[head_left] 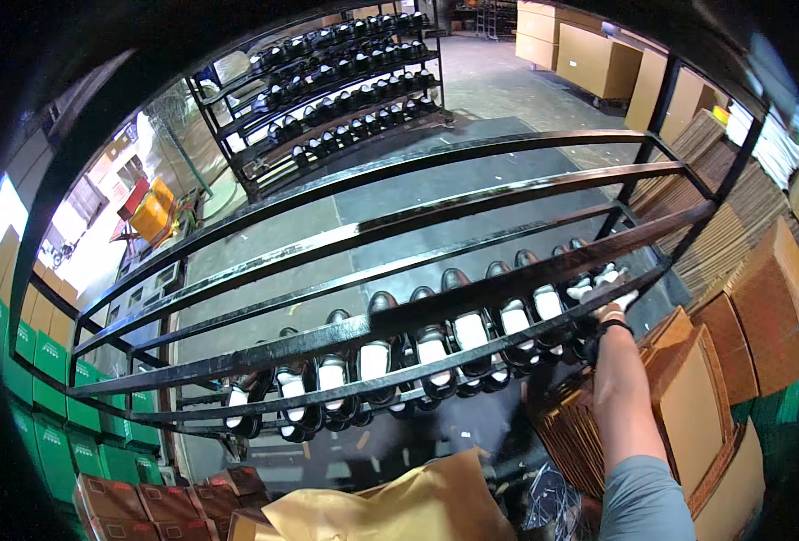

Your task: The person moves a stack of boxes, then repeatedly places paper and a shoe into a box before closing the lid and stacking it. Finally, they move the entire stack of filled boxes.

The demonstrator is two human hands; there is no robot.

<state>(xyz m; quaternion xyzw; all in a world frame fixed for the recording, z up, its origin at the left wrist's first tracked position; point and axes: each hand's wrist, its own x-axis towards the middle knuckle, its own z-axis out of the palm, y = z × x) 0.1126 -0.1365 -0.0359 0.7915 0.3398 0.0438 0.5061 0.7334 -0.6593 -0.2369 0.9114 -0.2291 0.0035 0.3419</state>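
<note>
the person's right hand reaches in at the far right end of a long black metal rack, next to the last of the shoes there. its fingers look partly spread, but the rail and the shoes crowd around it, so one cannot tell whether it grips a shoe or only touches one. the left hand is out of view. a dark band circles the right wrist, and a grey-blue sleeve covers the upper part of the arm, which comes up from the lower right

the black shoes stand side by side along the rack's lower level, toes pointing away from the person, white showing inside their openings. a thick rail crosses in front of many of them, and more dark shoes show partly beneath the row

beyond stands a second rack, its several shelves lined with similar shoes. large cartons sit at the upper right. green boxes are piled at the left, with reddish-brown boxes below them. tan paper spreads at the lower middle, near crumpled clear plastic, and folded cardboard leans just beside the right forearm
</note>
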